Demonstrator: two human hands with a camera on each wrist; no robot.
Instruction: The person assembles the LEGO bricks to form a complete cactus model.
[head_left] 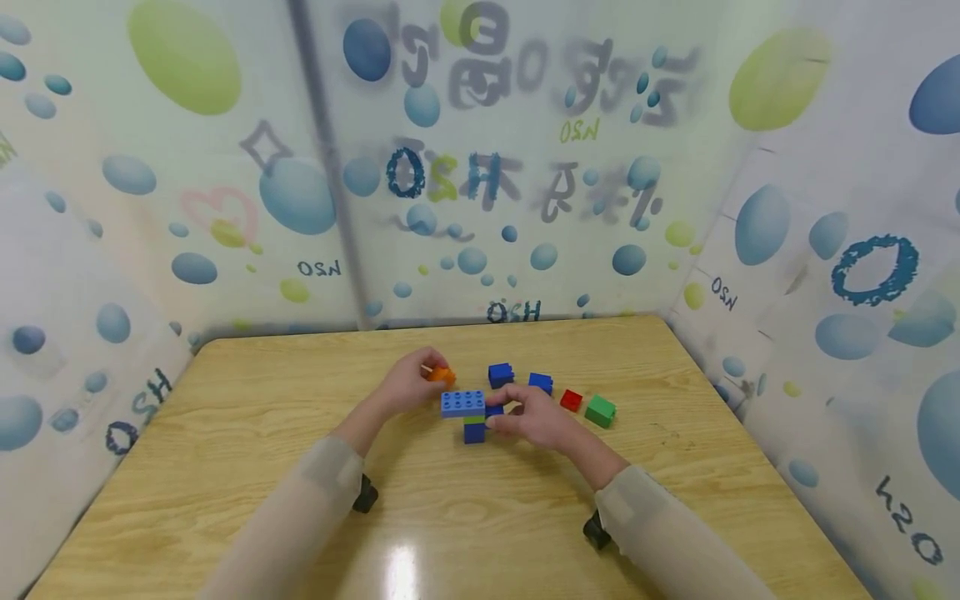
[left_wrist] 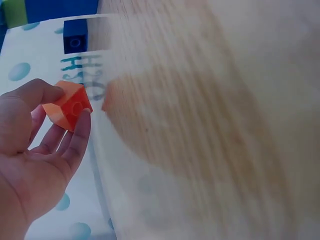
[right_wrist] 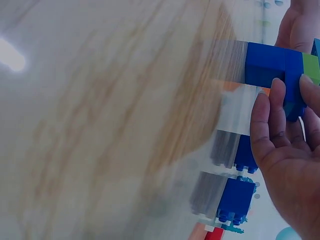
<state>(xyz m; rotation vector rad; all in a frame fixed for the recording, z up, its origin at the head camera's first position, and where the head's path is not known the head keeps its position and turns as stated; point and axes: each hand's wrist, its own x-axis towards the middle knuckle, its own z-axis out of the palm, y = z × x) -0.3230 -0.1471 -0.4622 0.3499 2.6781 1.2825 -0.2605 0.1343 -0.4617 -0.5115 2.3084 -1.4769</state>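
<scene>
My left hand (head_left: 411, 382) pinches an orange toy brick (head_left: 442, 375) between thumb and fingers, with the brick's hollow underside turned to the camera in the left wrist view. Right beside it stands a small stack: a wide light blue brick (head_left: 462, 403) on top, a lime green brick (head_left: 473, 420) beneath, and a dark blue brick (head_left: 474, 434) at the bottom. My right hand (head_left: 536, 417) grips a dark blue brick (right_wrist: 294, 90) that juts from the stack's right side. In the right wrist view, its thumb lies against that brick, partly covering it.
Two loose blue bricks (head_left: 500, 375) lie behind the right hand. Farther right are a small red brick (head_left: 571, 400) and a green brick (head_left: 600, 411). The wooden table (head_left: 225, 433) meets a patterned wall (head_left: 465, 283) at its far edge, with more on both sides.
</scene>
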